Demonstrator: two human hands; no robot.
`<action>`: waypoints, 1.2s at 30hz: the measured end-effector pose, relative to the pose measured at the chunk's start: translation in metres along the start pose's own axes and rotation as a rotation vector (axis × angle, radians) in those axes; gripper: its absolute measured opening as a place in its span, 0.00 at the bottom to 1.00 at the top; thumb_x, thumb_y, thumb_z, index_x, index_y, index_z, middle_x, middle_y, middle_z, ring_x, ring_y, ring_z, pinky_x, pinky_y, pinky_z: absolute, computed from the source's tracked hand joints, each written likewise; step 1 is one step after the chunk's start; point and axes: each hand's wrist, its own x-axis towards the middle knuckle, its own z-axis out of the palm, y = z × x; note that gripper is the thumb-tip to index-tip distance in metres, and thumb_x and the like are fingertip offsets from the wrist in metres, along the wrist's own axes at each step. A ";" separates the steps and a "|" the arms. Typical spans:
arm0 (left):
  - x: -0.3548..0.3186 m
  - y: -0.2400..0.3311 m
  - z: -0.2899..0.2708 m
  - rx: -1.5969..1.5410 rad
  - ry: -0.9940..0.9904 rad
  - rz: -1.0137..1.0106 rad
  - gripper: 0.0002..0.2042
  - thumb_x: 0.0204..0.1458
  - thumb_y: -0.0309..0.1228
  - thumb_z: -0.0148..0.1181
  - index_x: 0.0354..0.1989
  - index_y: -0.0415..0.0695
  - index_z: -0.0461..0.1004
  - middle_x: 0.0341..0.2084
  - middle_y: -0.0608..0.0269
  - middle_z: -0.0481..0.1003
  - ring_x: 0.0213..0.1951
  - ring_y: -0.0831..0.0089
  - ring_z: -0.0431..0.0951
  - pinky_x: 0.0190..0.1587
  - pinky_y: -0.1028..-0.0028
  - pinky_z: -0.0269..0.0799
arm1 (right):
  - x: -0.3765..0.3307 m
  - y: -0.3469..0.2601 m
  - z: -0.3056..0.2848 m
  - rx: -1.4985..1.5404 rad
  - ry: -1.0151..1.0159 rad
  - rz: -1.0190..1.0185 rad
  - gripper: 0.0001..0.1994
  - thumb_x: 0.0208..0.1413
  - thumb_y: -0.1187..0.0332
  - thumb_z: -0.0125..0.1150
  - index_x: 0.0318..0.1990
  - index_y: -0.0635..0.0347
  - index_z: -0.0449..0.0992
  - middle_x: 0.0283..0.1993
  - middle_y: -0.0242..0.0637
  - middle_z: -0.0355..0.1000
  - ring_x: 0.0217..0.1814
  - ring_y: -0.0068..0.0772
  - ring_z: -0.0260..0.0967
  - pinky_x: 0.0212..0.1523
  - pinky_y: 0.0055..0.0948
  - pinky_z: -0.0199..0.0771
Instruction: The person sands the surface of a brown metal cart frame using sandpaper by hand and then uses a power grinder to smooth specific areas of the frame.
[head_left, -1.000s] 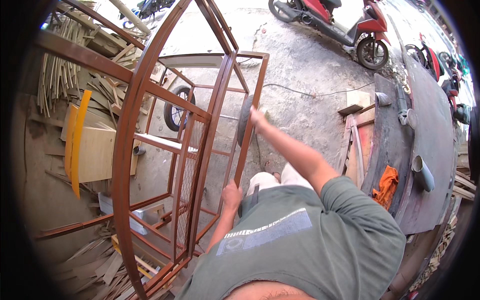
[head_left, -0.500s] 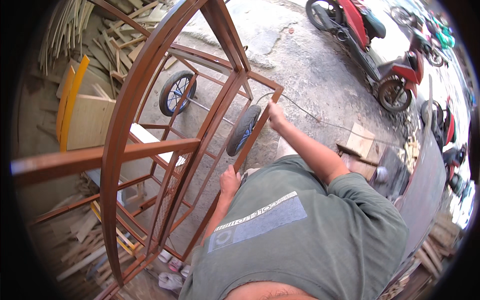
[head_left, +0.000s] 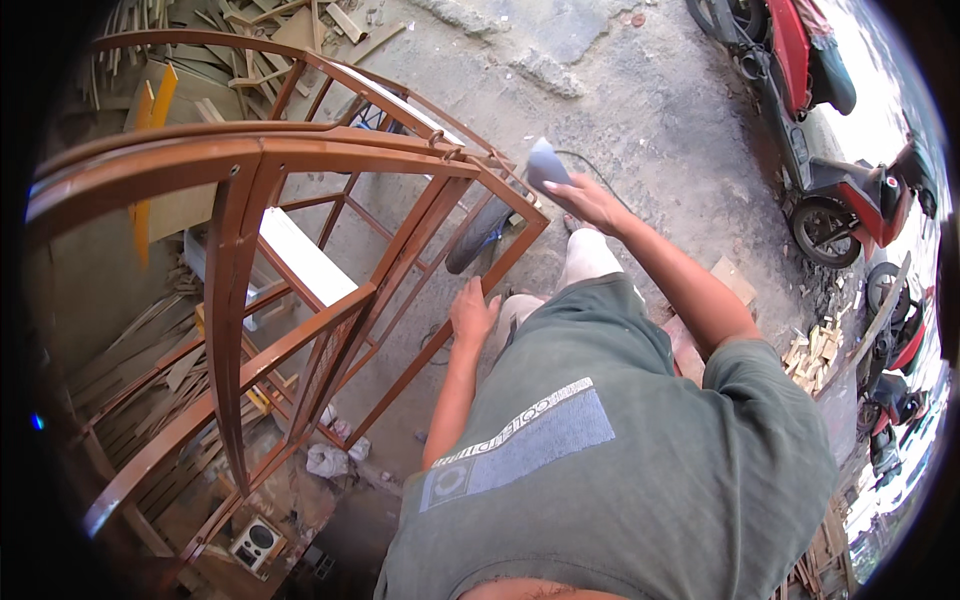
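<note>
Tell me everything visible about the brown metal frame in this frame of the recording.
The metal frame is a tall cage of welded square tubing painted reddish brown, with arched top bars, straight uprights and cross rails. A white panel lies inside on a rail, and a dark wheel shows at its far lower side. It stands on concrete among wood scraps. The left hand grips a slanted bar; the right hand holds a grey pad near its corner.

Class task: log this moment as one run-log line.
left hand: grips brown metal frame bar | right hand: presses grey sanding pad against frame
</note>
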 end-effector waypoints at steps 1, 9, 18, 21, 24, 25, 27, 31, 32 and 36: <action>0.000 0.001 0.001 0.016 -0.024 -0.003 0.28 0.47 0.35 0.70 0.55 0.35 0.67 0.47 0.44 0.76 0.51 0.47 0.75 0.52 0.55 0.71 | 0.012 -0.008 0.006 0.047 -0.043 0.120 0.30 0.65 0.49 0.54 0.60 0.69 0.70 0.55 0.44 0.73 0.55 0.33 0.68 0.56 0.32 0.66; 0.008 0.007 0.008 0.036 -0.029 -0.057 0.21 0.51 0.29 0.65 0.52 0.36 0.67 0.42 0.44 0.75 0.48 0.45 0.74 0.50 0.53 0.70 | 0.144 -0.039 0.058 0.501 -0.123 0.267 0.33 0.66 0.47 0.50 0.63 0.72 0.66 0.60 0.49 0.70 0.58 0.37 0.67 0.59 0.37 0.64; 0.014 0.025 0.008 -0.016 0.029 -0.071 0.20 0.53 0.28 0.62 0.54 0.36 0.68 0.45 0.43 0.75 0.49 0.44 0.74 0.50 0.53 0.71 | 0.150 -0.032 0.077 0.589 0.017 0.284 0.25 0.68 0.54 0.50 0.60 0.69 0.65 0.60 0.49 0.69 0.58 0.40 0.69 0.60 0.40 0.68; 0.022 0.047 -0.004 -0.195 0.096 0.091 0.23 0.53 0.28 0.63 0.58 0.36 0.68 0.50 0.43 0.75 0.52 0.45 0.74 0.54 0.56 0.70 | 0.207 -0.061 0.070 0.956 0.001 0.245 0.26 0.68 0.54 0.51 0.59 0.71 0.64 0.55 0.49 0.71 0.57 0.42 0.70 0.59 0.42 0.70; 0.034 0.071 -0.023 -0.451 0.093 0.135 0.25 0.52 0.28 0.64 0.60 0.36 0.68 0.52 0.45 0.74 0.54 0.47 0.74 0.58 0.59 0.69 | 0.214 -0.063 0.031 0.808 0.074 0.100 0.27 0.66 0.53 0.53 0.59 0.72 0.65 0.49 0.46 0.72 0.52 0.40 0.70 0.54 0.40 0.71; 0.037 0.077 -0.028 -0.547 0.089 0.125 0.26 0.52 0.29 0.64 0.60 0.37 0.68 0.53 0.45 0.75 0.54 0.48 0.75 0.58 0.60 0.69 | 0.197 -0.056 0.010 0.600 0.066 0.031 0.27 0.65 0.52 0.54 0.58 0.71 0.67 0.47 0.45 0.72 0.49 0.38 0.69 0.50 0.38 0.70; 0.035 0.082 -0.035 -0.479 0.215 0.247 0.25 0.52 0.28 0.65 0.59 0.37 0.69 0.52 0.47 0.75 0.52 0.51 0.76 0.58 0.62 0.69 | 0.148 -0.040 -0.026 0.336 0.110 -0.005 0.26 0.63 0.50 0.54 0.54 0.69 0.70 0.43 0.42 0.71 0.44 0.33 0.67 0.44 0.34 0.67; 0.002 0.069 -0.024 -0.678 -0.130 0.014 0.22 0.57 0.33 0.63 0.58 0.36 0.70 0.54 0.50 0.76 0.52 0.57 0.76 0.57 0.68 0.69 | 0.037 -0.002 -0.047 0.043 0.085 0.232 0.22 0.60 0.55 0.54 0.51 0.68 0.72 0.39 0.40 0.70 0.41 0.32 0.66 0.41 0.34 0.66; -0.010 0.061 -0.016 -0.876 -0.200 -0.148 0.24 0.58 0.37 0.62 0.59 0.35 0.69 0.55 0.49 0.74 0.54 0.59 0.75 0.58 0.68 0.69 | 0.020 0.006 -0.037 -0.037 0.093 0.295 0.22 0.59 0.57 0.54 0.52 0.68 0.71 0.39 0.41 0.70 0.40 0.32 0.66 0.41 0.35 0.67; -0.049 0.015 0.020 -1.828 -0.158 -0.803 0.50 0.56 0.63 0.55 0.71 0.31 0.44 0.67 0.38 0.57 0.67 0.51 0.61 0.66 0.55 0.60 | -0.004 0.034 0.034 -0.177 -0.117 0.206 0.24 0.61 0.63 0.53 0.59 0.72 0.65 0.57 0.57 0.70 0.58 0.43 0.67 0.60 0.38 0.64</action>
